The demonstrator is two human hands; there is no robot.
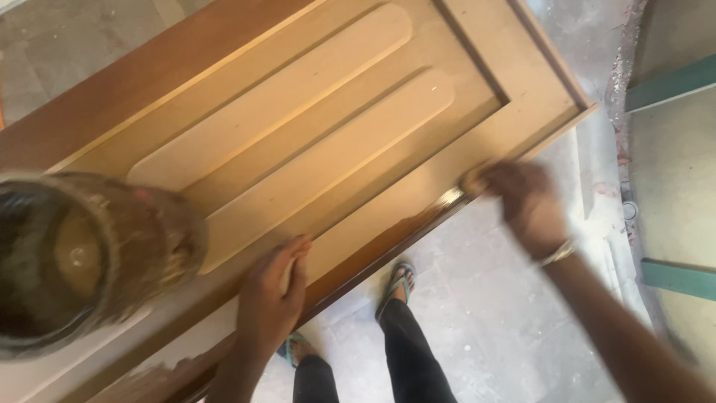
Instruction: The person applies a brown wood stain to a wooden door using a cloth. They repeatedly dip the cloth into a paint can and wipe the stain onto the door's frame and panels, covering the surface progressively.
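Around the work: floor, jar, offcuts

A dirty, paint-smeared jar (pixel 82 257) looms blurred at the near left. Grey concrete floor (pixel 485 298), dusty and speckled white, spreads to the right. Two teal-edged boards (pixel 675 276) lie at the far right edge, well apart. Feet in green sandals (pixel 397 280) and black trousers (pixel 410 354) show near the bottom.
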